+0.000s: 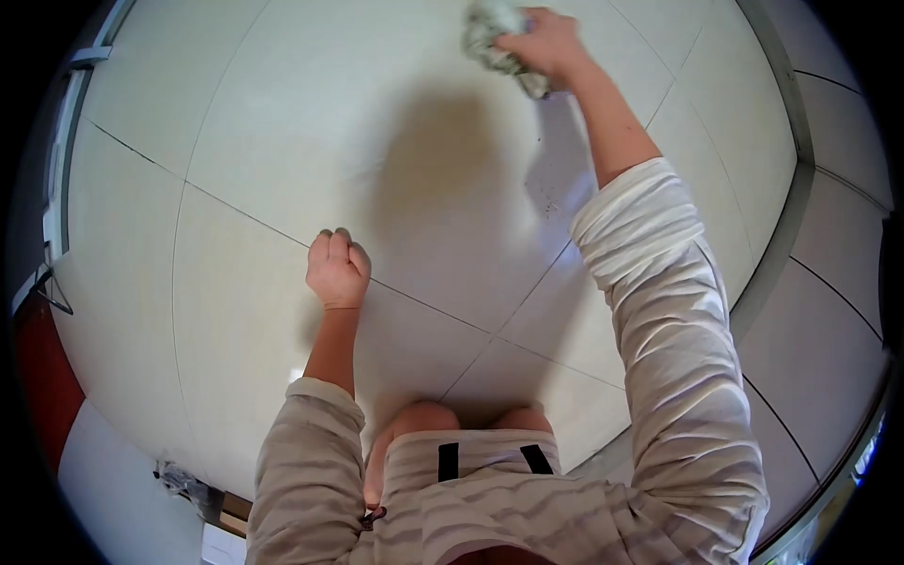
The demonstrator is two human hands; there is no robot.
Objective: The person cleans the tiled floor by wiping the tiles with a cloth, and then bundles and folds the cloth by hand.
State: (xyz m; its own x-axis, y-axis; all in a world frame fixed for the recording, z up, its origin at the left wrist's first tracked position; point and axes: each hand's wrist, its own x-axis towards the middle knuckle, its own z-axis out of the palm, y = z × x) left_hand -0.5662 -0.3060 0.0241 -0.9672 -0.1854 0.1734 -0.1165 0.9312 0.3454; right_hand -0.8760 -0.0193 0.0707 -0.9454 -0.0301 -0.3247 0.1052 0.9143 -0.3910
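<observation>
A crumpled, patterned cloth (492, 42) is in my right hand (549, 42) at the top of the view, over the pale tiled floor (273, 122); the fingers are wrapped round its edge. My left hand (339, 270) is curled into a fist lower down, left of centre, with nothing visible in it. Small dark specks lie on the floor below the cloth, near my right forearm. My knees show at the bottom, under a light striped garment.
A grey strip and tiled wall (833, 226) curve along the right. At the left edge are a metal frame (71, 160) and a red panel (42, 377). A plastic bag (182, 482) and a brown box (234, 511) sit at the lower left.
</observation>
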